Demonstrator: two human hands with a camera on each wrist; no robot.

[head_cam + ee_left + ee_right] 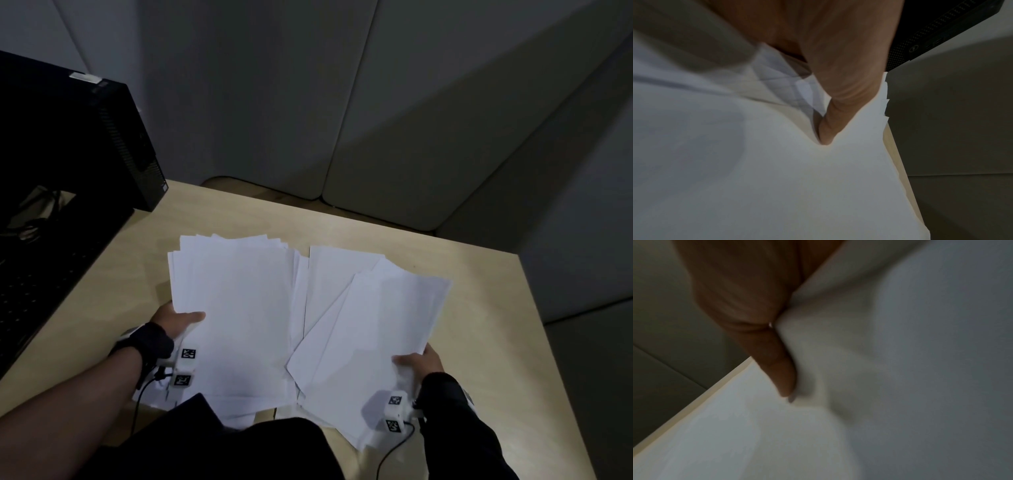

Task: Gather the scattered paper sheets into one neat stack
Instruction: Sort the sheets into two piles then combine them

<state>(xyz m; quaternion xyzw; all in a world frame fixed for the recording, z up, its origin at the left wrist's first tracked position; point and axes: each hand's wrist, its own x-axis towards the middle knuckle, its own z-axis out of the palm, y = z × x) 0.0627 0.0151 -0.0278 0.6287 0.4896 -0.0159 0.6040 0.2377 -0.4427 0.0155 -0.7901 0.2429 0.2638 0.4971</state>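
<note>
The left bundle of sheets is pinched at its near-left edge by the left hand, thumb on top. The right bundle of sheets, fanned and skewed, is gripped at its near-right corner by the right hand. Both overlapping white bundles are spread across the wooden table, edges uneven.

A pale wooden surface sits in a dim corner of grey padded wall panels, with a black computer tower and a dark keyboard at its left.
</note>
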